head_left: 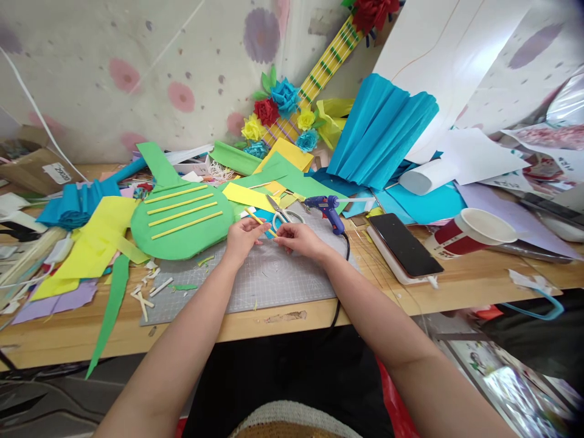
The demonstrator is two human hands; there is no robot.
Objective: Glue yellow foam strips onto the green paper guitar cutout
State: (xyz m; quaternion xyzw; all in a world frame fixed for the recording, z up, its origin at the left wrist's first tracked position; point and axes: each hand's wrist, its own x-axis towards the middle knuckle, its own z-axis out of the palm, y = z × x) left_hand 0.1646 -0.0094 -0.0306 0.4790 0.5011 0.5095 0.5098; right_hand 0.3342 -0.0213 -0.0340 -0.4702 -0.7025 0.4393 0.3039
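Observation:
Both hands meet above the grey cutting mat [292, 283], holding a thin yellow paper strip [253, 215] slantwise between them. My left hand [243, 238] pinches it along its length. Its lower end is between the fingertips of my right hand [298, 239]. Scissors [278, 210] with white handles lie just behind my right hand. To the left rests a green guitar-shaped cutout [182, 234], with several yellow strips [187, 224] across its face. A blue glue gun [326, 208] lies right of the scissors, its black cord running to the table's front edge.
A phone [404, 243] lies on a white block at the right, beside a paper cup [472, 231]. Yellow crepe paper [91, 243] and paper scraps [143, 298] are at the left. Pleated blue paper [381, 134] and a flower-decorated paper guitar [314, 85] stand at the back.

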